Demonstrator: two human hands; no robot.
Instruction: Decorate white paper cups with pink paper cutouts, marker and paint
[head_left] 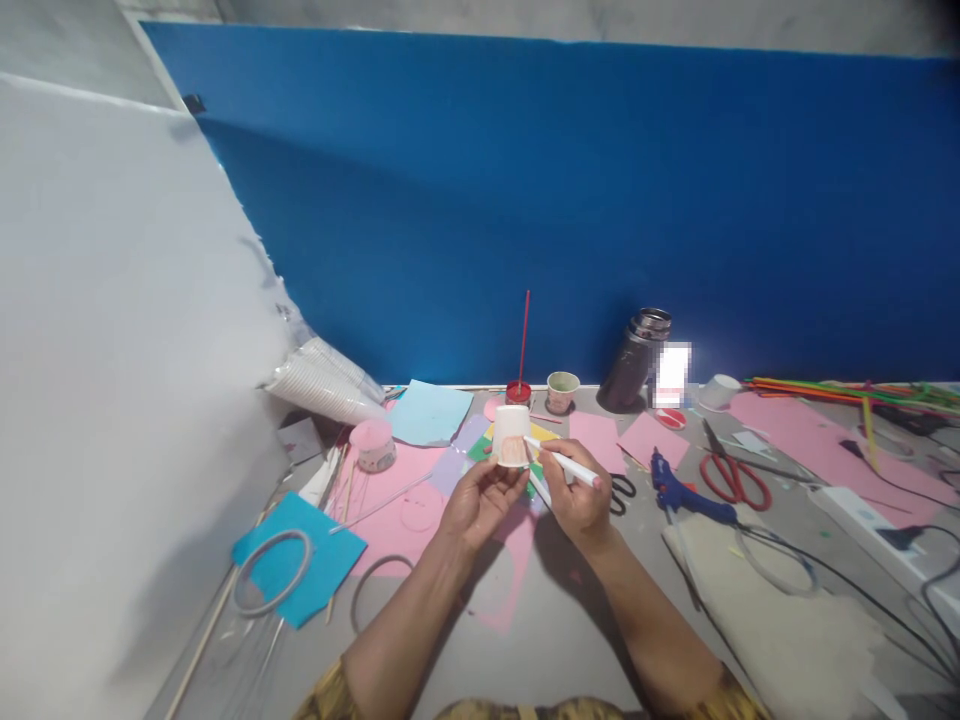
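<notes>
My left hand (484,500) holds a white paper cup (512,425) upside down by its rim, with the fingers beneath it. Pale orange-pink colouring shows on the lower part of the cup's side. In my right hand (579,495) is a white marker (566,463), its tip at the cup's right side and its pinkish end pointing down to the right. Under both hands lie sheets of pink paper (514,570), with green, yellow and lilac pieces. Black-handled scissors (621,493) rest just right of my right hand.
A blue glue gun (686,490), red-handled scissors (731,475) and a white power strip (877,535) with cables occupy the right. A dark flask (634,365) stands behind. Stacked cups (326,380), a pink-topped cup (373,445) and blue paper (300,560) with a grey ring are left.
</notes>
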